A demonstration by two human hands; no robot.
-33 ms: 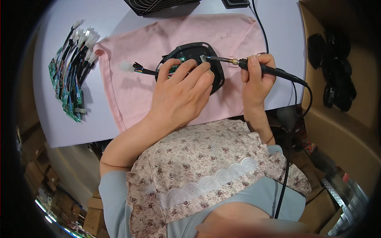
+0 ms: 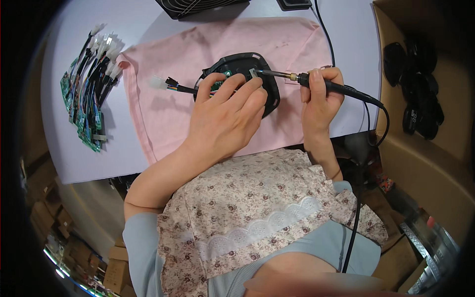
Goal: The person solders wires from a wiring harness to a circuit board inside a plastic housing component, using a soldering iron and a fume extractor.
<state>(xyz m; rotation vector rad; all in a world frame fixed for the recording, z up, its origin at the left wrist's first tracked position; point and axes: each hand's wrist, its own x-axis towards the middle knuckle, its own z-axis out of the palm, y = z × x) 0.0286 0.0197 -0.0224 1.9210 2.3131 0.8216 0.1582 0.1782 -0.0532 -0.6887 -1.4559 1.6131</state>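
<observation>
Housing of black plastic, shallow and round-cornered, lies on a pale pink cloth at the middle of the scene, part of a green circuit board showing inside it. The left hand arches over its near side, fingers bent and slightly spread, tips down at the housing; whether they pinch anything I cannot tell. Just beside those fingertips sits a small pale strip, and the metal tip of a black-handled soldering iron reaches it from the right. The right hand holds the iron's handle, thumb and fingers wrapped round it. Leftward from the housing runs a black cable with coloured wires, ending in a translucent white plug above the cloth. Farther left, on the smooth white table, lies a pile of green boards with dark wire bundles and white connectors. A black ribbed grille stands at the far side. To the right, a brown cardboard box holds black plastic parts.
</observation>
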